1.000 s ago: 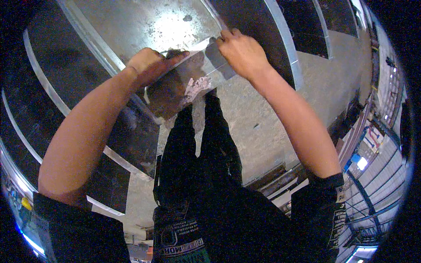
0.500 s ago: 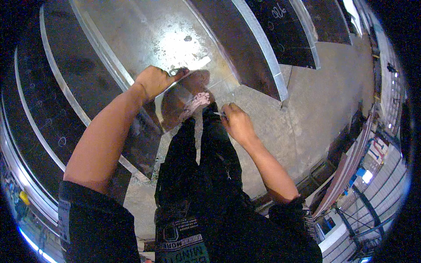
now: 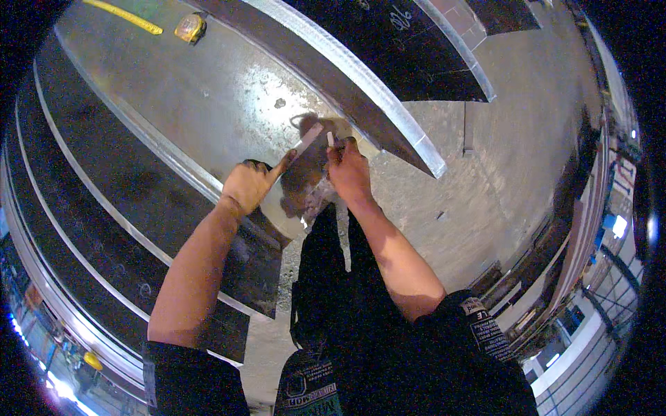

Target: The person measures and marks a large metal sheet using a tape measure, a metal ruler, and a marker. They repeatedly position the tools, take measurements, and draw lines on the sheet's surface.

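Note:
My left hand (image 3: 248, 186) is closed on one end of a flat, pale metal strip (image 3: 309, 136), thumb stretched along it. The strip lies over the shiny web of a large steel beam (image 3: 229, 107), beside a bright patch of reflected light. Just right of the strip's far end, my right hand (image 3: 349, 172) pinches a short white stick of chalk (image 3: 331, 139), its tip pointing away from me. Chalk and strip are close but appear apart. My shadowy reflection darkens the metal beneath both hands.
A yellow tape measure (image 3: 190, 28) lies farther up the web, near its extended yellow blade (image 3: 128, 16). More dark steel beams (image 3: 90, 173) run alongside on the left, and another with chalk writing (image 3: 416, 48) at upper right. Concrete floor (image 3: 423, 229) extends to the right.
My right hand has moved up from beside my legs to the strip, bringing the chalk over the beam. The view has shifted, and the tape measure now shows.

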A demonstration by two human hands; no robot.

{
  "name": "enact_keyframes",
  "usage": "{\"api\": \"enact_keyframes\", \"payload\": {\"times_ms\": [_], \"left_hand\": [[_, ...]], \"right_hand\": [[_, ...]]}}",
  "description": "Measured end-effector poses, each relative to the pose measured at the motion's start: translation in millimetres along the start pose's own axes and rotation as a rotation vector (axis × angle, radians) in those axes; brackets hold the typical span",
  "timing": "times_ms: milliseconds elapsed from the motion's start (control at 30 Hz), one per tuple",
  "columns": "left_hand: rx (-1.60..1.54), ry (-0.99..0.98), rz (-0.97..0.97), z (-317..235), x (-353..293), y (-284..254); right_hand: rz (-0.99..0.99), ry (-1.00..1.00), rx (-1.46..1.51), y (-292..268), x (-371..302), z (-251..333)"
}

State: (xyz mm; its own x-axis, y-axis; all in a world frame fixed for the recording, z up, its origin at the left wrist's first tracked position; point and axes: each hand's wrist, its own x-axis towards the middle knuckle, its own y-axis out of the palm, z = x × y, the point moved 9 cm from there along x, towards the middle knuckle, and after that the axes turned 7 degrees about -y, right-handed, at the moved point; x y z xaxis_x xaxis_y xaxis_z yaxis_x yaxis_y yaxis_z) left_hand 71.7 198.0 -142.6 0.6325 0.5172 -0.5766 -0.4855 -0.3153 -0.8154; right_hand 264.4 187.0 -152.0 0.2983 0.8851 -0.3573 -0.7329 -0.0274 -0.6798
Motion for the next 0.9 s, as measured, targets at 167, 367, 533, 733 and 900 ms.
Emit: {"api": "enact_keyframes", "payload": {"times_ms": [167,367,533,733,900], "left_hand": [[-0.050,0.069,0.110,0.6,4.9,6.1],[-0.078,0.055,0.035,5.2,3.6,9.3],[-0.179,0.046,-0.001,8.0,3.9,7.3],[-0.207,0.043,-0.052,10.0,5.2,7.2],[-0.194,0.036,0.006,6.8,10.6,2.1]], "right_hand": [[-0.160,-0.109,-0.058,-5.9,-5.5,20.9],[-0.110,-0.053,0.004,0.8,-0.8,25.0],[-0.098,-0.054,-0.077,3.2,2.4,34.5],[-0.038,0.005,-0.049,10.2,9.0,37.3],[-0.114,-0.281,-0.240,10.9,7.1,62.0]]}}
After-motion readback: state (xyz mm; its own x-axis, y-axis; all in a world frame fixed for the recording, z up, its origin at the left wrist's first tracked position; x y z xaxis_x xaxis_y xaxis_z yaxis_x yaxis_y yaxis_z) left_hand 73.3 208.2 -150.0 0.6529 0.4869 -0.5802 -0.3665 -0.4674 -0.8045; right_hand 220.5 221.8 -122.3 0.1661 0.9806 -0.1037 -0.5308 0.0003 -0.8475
